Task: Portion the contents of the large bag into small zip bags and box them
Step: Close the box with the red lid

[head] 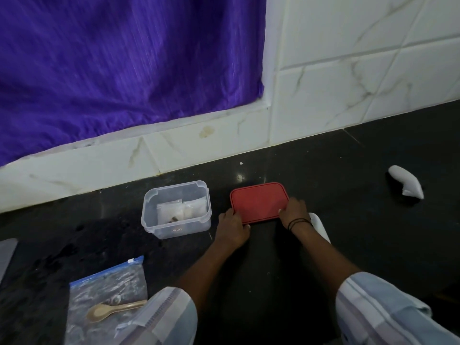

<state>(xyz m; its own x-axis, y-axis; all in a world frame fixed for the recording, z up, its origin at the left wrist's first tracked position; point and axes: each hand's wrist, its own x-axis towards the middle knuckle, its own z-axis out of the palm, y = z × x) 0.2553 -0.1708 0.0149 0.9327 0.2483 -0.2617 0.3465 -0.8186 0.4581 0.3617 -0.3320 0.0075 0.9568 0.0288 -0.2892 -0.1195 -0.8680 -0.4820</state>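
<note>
Head view: both hands grip a red lid [258, 201] on the dark table [348, 220].
Left hand [232, 229] fingers and right hand [295, 211] fingers pinch its near corners; the clear box [174, 227] with small zip bags [183, 210] stands just left, the large bag [107, 292] at the near edge.

Large zip bag [107, 297]: lower part cut by bottom edge, corner behind left sleeve [164, 317]. Wooden spoon [112, 310]: handle end under sleeve. White object [321, 227]: mostly behind right wrist. Small bags [181, 210] in box [174, 207]: contents indistinct.
</note>
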